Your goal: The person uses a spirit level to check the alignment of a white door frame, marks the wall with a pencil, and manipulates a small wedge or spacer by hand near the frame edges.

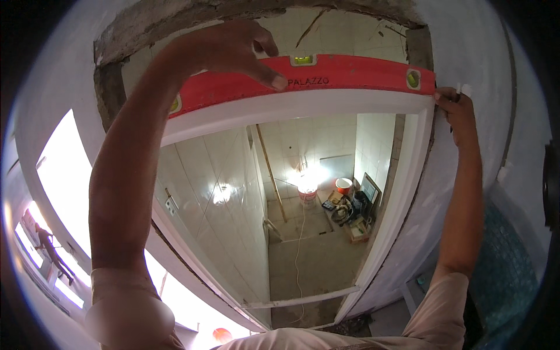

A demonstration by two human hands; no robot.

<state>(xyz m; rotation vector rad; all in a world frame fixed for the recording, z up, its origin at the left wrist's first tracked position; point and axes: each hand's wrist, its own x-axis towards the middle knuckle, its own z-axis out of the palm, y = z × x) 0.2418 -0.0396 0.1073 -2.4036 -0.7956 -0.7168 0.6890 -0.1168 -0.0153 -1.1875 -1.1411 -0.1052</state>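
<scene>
Along the head of the white frame (350, 100), a red spirit level (356, 73), right end just beside the upper right corner; cannot tell whether resting on the head or only held against it. Over the level's upper edge, left hand (227, 46), thumb and forefinger spread in a loose arc, thumb tip over the red face; other fingers largely out of sight, so cannot tell of any pinch there. At the level's right end, right hand (459, 111), fingers bent in close to the corner; cannot tell whether pinching or merely touching. Done, by the look of it: frame set in the opening, level already brought to its head. Left, as a judgement: a sure reading from the vials, bubbles too small to make out here, and the unfilled gap up to the ragged masonry edge (262, 14). Plenty of open room above the level's middle; far less at its right end, close to the masonry stub (419, 46) and the grey wall (490, 58). Below the head, a wide clear opening between the jambs, crossed low down by a thin crossbar (309, 298). Farther in, well apart from both hands, a tool pile (348, 211) and a red bucket (344, 185) on the floor.
</scene>
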